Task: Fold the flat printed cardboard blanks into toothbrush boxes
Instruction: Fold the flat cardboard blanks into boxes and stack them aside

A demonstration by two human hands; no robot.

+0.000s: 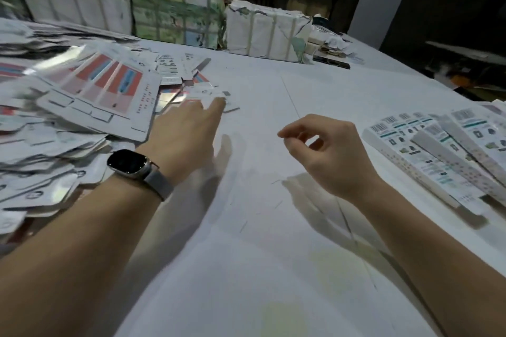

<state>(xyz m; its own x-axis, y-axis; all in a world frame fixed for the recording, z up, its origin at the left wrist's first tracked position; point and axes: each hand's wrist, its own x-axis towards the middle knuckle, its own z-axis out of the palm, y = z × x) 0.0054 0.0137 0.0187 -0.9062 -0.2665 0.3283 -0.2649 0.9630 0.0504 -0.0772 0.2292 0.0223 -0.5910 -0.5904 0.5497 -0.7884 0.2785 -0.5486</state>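
White table (273, 227) spreads under both your arms. Your left hand (189, 128) stretches forward, fingers straight, fingertips at the small flat blank (210, 96) on the edge of the heap of blanks (68, 117) to its left. Your right hand (325, 150) hovers empty, fingers loosely curled. Folded boxes (438, 150) lie just to its right. Wrapped bundles (178, 8) stand well beyond both hands.

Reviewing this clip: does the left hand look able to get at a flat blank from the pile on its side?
Probably yes. The left hand is stretched out with straight fingers at the edge of the pile of flat blanks, and nothing lies between them. The right hand hangs apart, holding nothing.
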